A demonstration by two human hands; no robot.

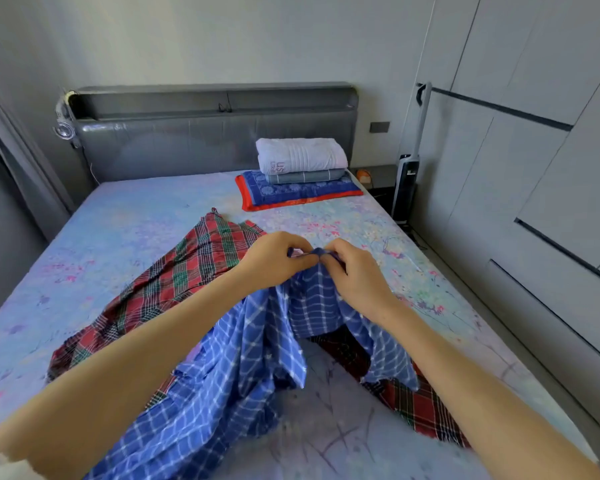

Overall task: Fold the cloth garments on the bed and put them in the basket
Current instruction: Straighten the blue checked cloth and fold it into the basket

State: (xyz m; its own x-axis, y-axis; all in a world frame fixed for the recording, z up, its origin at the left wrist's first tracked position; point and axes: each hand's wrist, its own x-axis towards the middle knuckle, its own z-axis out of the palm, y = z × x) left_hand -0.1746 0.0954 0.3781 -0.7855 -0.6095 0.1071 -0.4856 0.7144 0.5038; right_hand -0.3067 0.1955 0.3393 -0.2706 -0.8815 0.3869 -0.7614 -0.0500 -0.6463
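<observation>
Centrally, both hands meet above the bed (125, 216), lifting a blue checked cloth (257, 344) by a bunched part of its upper edge. The left hand (274, 258) has fingers and thumb curled inward, pinching the gathered fabric; the right hand (355, 271) mirrors it, fingertips closed on the same bunch, so that the two grips nearly touch. Both forearms reach forward and converge, wrists raised, and the cloth hangs from the pinch in loose, uneven folds, its lower part trailing on the mattress toward the viewer. Beneath and beside it lies a red tartan cloth (187, 271), spread diagonally and partly covered by the blue one. Likely hazards: with both grips so close together, the edge is not stretched, so any fold begun from here would probably set in crooked creases; the trailing hem may drag the tartan cloth along, since the two overlap; a light fingertip pinch could let the bunch slip. A folded stack of linens (300, 174) rests near the headboard (215, 143), well apart from the hands. No basket is visible, so where the folded pieces should go cannot be told.
</observation>
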